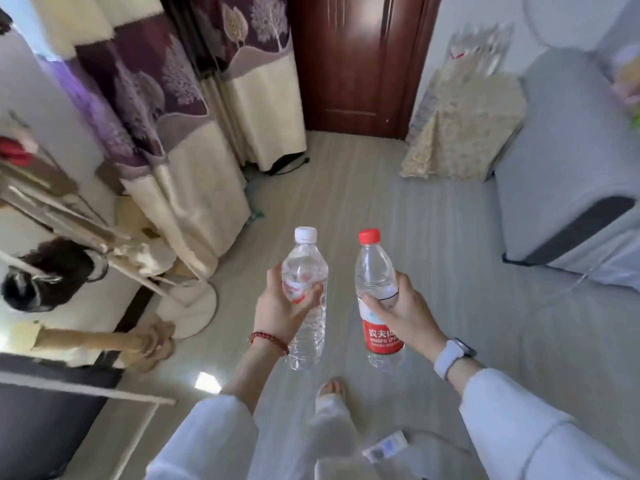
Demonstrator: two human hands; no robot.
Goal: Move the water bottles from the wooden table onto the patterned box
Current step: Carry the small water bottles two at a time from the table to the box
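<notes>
My left hand grips a clear water bottle with a white cap around its middle, upright over the floor. A second clear bottle with a red cap and red label is held upright by my right hand, fingers curled round its waist. The two bottles hang side by side, a little apart. The patterned box, covered in a beige floral print, stands ahead at the right by the wall. No wooden table is in view.
A dark wooden door is straight ahead, with purple and cream curtains to its left. A grey sofa runs along the right. Another person sits at the left by a rack. My foot is on the grey floor.
</notes>
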